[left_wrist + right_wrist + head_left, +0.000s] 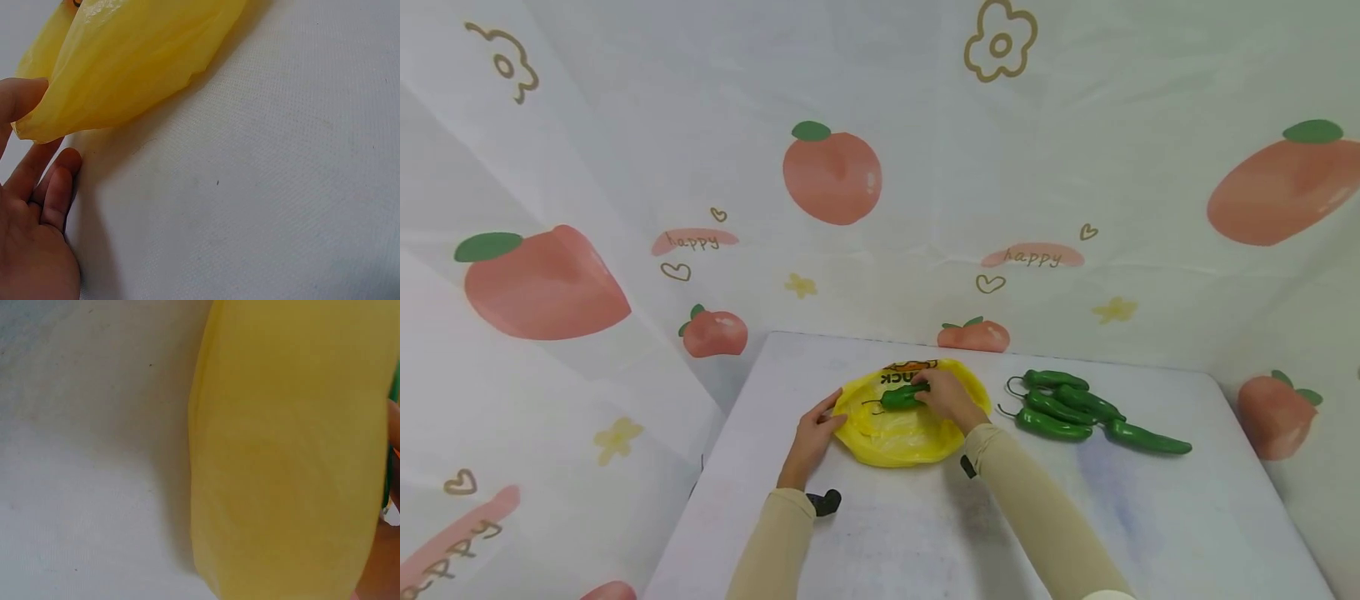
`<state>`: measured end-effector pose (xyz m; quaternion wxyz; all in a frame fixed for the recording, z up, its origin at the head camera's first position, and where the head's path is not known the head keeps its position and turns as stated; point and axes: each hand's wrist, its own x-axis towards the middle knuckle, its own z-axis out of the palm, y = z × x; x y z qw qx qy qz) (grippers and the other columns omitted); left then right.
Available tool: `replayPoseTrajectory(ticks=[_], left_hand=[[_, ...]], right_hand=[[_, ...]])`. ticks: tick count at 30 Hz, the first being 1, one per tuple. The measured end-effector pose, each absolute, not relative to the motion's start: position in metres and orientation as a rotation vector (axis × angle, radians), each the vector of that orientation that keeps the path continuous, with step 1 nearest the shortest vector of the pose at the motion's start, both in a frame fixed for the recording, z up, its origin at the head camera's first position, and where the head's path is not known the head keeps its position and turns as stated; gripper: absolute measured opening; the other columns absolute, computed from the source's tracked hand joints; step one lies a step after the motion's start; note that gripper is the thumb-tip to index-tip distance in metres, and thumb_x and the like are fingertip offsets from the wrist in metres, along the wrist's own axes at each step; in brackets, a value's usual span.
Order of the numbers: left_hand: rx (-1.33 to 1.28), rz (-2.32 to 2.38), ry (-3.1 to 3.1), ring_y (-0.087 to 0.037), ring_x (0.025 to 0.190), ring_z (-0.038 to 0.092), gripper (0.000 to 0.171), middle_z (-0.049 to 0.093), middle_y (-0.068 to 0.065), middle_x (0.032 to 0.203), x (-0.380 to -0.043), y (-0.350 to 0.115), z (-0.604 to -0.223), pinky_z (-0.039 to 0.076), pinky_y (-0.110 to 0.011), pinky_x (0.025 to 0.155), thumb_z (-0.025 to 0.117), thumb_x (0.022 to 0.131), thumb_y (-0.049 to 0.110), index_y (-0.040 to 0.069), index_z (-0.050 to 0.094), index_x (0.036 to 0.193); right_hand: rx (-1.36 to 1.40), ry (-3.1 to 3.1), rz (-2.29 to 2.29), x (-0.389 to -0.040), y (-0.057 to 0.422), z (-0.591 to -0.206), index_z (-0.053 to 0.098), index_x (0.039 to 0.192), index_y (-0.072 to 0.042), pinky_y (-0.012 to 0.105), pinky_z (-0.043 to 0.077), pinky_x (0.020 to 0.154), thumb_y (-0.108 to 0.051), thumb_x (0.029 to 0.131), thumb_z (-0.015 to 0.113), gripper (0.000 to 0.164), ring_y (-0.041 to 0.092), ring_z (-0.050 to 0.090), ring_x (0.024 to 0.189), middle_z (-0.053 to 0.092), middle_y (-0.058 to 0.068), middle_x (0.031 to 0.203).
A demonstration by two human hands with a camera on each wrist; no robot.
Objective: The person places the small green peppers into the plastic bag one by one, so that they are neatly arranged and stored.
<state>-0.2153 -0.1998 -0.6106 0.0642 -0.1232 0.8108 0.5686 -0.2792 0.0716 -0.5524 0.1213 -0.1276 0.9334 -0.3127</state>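
A yellow plastic bag [895,454] with dark print lies spread on the table, its mouth facing up. At its left edge my left hand [812,437] pinches the rim between thumb and fingers; the left wrist view shows the thumb [25,97] on the plastic. My right hand [946,396] holds a green chili pepper [901,397] over the bag's mouth, stem pointing left. Most of the right hand [381,556] is hidden behind the bag's yellow side [287,450] in the right wrist view, where only a sliver of green pepper [389,478] shows.
Several green peppers [1056,404] lie in a loose group to the right of the bag. One long pepper [1148,437] sits at the group's right end. The white table [880,533] meets a fruit-printed backdrop [880,283] behind and at both sides.
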Motion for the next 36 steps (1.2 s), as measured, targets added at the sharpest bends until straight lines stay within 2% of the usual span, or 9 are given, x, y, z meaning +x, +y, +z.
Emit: replayPoseTrajectory(ticks=[10,15,23,31,36], left_hand=[[-0.365,1.708,2.458,-0.021,0.108,0.052,0.05,0.055,0.004,0.152,-0.215,-0.2,-0.612,0.041,-0.035,0.097,0.067,0.097,0.031,0.043,0.055,0.144],[-0.369,1.695,2.465,-0.021,0.106,0.052,0.051,0.055,0.003,0.152,-0.214,-0.198,-0.611,0.041,-0.033,0.094,0.067,0.097,0.031,0.042,0.055,0.145],[-0.372,1.7,2.462,-0.021,0.105,0.052,0.051,0.055,0.004,0.152,-0.216,-0.199,-0.612,0.041,-0.033,0.095,0.068,0.096,0.031,0.042,0.056,0.145],[-0.358,1.704,2.457,-0.021,0.105,0.053,0.05,0.055,0.002,0.152,-0.217,-0.201,-0.615,0.043,-0.033,0.094,0.068,0.096,0.032,0.042,0.057,0.144],[-0.351,1.705,2.463,-0.021,0.106,0.053,0.051,0.054,0.002,0.153,-0.217,-0.201,-0.615,0.044,-0.032,0.094,0.068,0.096,0.031,0.042,0.056,0.145]], right_hand=[[-0.307,2.699,-0.954,-0.283,0.072,-0.56,0.067,0.127,-0.005,0.045,0.045,0.113,-0.013,0.096,0.069,0.032,0.028,0.059,0.121,0.067,0.012,0.132],[-0.315,2.705,-0.941,-0.282,0.073,-0.56,0.066,0.13,-0.005,0.046,0.044,0.114,-0.016,0.096,0.07,0.036,0.03,0.058,0.127,0.065,0.013,0.135],[-0.338,2.71,-0.898,-0.279,0.072,-0.555,0.064,0.133,-0.004,0.046,0.045,0.113,-0.022,0.095,0.073,0.043,0.032,0.056,0.126,0.062,0.016,0.137],[-0.324,2.739,-0.749,-0.277,0.075,-0.547,0.061,0.137,-0.009,0.048,0.04,0.117,-0.031,0.094,0.073,0.05,0.031,0.052,0.128,0.057,0.016,0.142],[-0.379,2.785,-0.692,-0.276,0.078,-0.545,0.053,0.145,-0.01,0.05,0.039,0.118,-0.036,0.093,0.074,0.062,0.034,0.048,0.132,0.05,0.018,0.148]])
